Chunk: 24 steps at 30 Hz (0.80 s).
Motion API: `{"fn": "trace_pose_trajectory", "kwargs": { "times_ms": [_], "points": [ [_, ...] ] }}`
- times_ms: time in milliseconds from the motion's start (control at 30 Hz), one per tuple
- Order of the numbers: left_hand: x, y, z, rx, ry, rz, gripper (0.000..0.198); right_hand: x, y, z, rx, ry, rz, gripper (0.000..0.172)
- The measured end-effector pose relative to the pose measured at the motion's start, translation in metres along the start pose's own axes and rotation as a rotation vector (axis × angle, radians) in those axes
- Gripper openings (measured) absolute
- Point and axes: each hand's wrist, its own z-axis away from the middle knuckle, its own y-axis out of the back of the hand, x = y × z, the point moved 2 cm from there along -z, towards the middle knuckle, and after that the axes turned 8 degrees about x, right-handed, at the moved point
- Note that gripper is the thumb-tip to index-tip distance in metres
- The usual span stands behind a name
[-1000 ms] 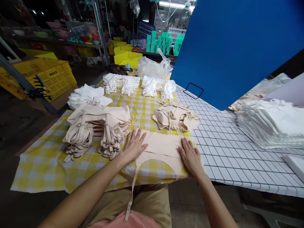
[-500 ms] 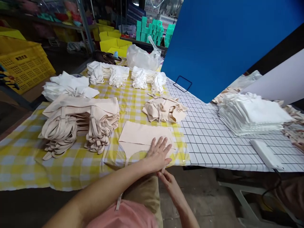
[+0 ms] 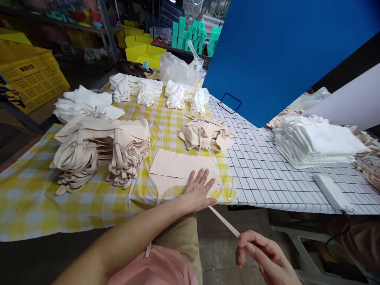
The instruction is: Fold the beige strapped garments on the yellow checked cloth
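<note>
Garment [image 3: 178,168], beige, lies flat at the lower centre of the frame, on the check cloth [image 3: 35,198] near the front edge of the table [image 3: 267,178]. Left hand [image 3: 197,190] is down on its near right corner, palm flat, fingers spread and pressing the fabric. Right hand [image 3: 264,257] is off the table at the lower right, thumb and forefinger pinching the end of a strap [image 3: 224,221], the other fingers curled in. That strap runs taut in a straight slant from just under the left hand down to the pinch. A second strap [image 3: 147,249] hangs off the table edge over the person's lap, lower centre-left. Left of the garment, a tall beige stack [image 3: 101,148] with looped straps spilling forward; just behind the garment, a loose beige heap [image 3: 206,134]. Further up, white bundles [image 3: 148,91] in a row, with a plastic bag [image 3: 178,69] behind them. Right side, on the grid-patterned part of the table, a neat white stack [image 3: 314,142], well apart from both hands. A blue board [image 3: 282,51] fills the upper right.
</note>
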Motion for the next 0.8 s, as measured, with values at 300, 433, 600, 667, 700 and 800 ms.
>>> {"fn": "trace_pose_trajectory", "kwargs": {
  "times_ms": [300, 433, 600, 667, 700, 800],
  "points": [
    [0.001, 0.0, 0.0, -0.009, 0.01, 0.008, 0.069, 0.0, -0.001, -0.027, 0.111, 0.034, -0.41, 0.026],
    [0.0, -0.002, -0.001, -0.001, 0.011, -0.008, 0.069, -0.011, -0.003, -0.038, 0.27, 0.183, -0.327, 0.021],
    [-0.001, -0.001, 0.0, 0.019, -0.004, -0.027, 0.069, -0.028, -0.003, -0.045, 0.411, 0.347, -0.327, 0.026],
    [-0.001, 0.0, 0.0, 0.019, -0.004, -0.026, 0.069, -0.034, -0.005, -0.047, 0.406, 0.37, -0.401, 0.023],
    [-0.001, 0.0, 0.0, 0.013, -0.001, -0.023, 0.069, -0.036, -0.006, -0.049, 0.405, 0.374, -0.433, 0.021],
    [-0.001, 0.0, 0.0, -0.003, 0.007, -0.007, 0.069, -0.039, -0.01, -0.052, 0.424, 0.375, -0.449, 0.02]
  ]
}}
